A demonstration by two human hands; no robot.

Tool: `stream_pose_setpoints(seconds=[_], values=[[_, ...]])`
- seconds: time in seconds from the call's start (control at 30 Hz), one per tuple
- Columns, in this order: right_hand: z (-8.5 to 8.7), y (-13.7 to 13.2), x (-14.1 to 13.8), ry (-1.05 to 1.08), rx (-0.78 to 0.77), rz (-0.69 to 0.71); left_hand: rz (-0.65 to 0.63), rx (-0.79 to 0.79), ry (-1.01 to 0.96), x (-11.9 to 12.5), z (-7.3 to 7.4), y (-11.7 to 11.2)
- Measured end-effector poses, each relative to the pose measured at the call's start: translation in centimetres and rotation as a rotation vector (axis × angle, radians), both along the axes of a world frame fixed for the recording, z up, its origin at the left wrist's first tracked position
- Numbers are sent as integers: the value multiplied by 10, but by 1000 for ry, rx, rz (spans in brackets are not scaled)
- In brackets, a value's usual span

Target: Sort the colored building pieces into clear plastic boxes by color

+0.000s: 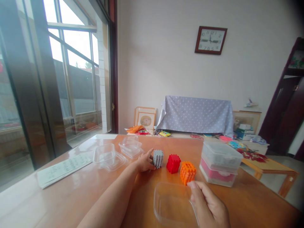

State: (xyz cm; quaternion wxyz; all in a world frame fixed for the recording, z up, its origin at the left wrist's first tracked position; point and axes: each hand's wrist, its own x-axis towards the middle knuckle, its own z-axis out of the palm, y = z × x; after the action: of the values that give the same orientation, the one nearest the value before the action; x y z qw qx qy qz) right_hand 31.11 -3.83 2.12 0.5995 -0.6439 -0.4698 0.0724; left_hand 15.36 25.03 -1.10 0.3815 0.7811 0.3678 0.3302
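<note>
My left hand [144,161] is stretched out over the table, with its thumb and fingers around the left side of a grey ridged block stack [158,159]. To the right of it stand a red ridged block stack [173,164] and an orange one [187,173] with square holes on top. My right hand [209,202] pinches the right edge of a clear plastic container [174,202] between thumb and fingers, just in front of the orange stack. Part of that container is hidden behind the right hand.
Clear plastic containers [104,155] and lids lie at the left on the brown table [142,202], beside a stack of written paper sheets [64,169]. A lidded plastic box [219,163] with something pink inside stands at the right. Behind is a cloth-covered object [197,115].
</note>
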Motion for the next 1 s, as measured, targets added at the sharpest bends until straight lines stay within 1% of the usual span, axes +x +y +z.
stream_pose_setpoints(seconds=[0.1,0.2,0.3,0.4,0.5,0.57,0.73,0.8,0.9,1.0], values=[[0,0,-1,12,4,8,-83,-25,94,-2,3,-1],[1,-1,-2,26,-3,18,-115,6,232,-3,9,-1],[3,-2,-3,52,-14,37,-101,56,374,-2,13,-2],[5,-2,-4,64,-5,46,-49,80,411,2,12,-3],[6,-3,-6,70,7,43,-26,70,362,6,7,-2],[7,-3,-7,75,15,40,-50,55,296,7,4,-1],[7,-3,-5,75,29,39,-225,-29,87,4,-1,-2],[5,-3,-2,71,29,33,-255,-43,34,1,-2,-6],[3,-3,1,53,28,32,-247,-47,4,-8,-5,-14],[6,-4,1,28,44,9,-250,-54,-16,-21,-9,-26]])
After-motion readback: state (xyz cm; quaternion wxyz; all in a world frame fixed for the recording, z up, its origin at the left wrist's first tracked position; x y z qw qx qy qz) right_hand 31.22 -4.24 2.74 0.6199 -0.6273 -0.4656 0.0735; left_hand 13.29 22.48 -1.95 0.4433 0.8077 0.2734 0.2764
